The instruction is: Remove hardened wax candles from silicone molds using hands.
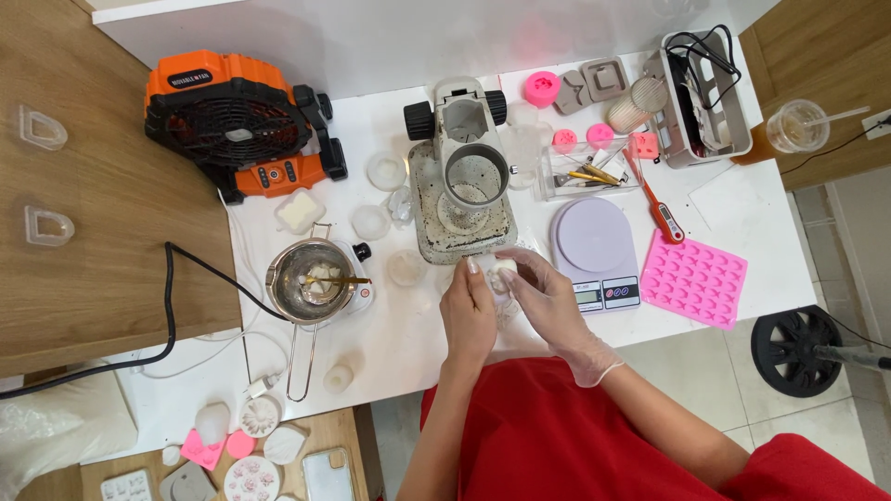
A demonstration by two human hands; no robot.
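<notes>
Both hands closed on small white mould, left hand bare, right hand gloved, near table's front edge

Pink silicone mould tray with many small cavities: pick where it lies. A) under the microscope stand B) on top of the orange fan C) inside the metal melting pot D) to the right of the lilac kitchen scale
D: the pink mould tray lies flat on the white table, just right of the lilac kitchen scale, far from the orange fan and the metal melting pot.
</notes>
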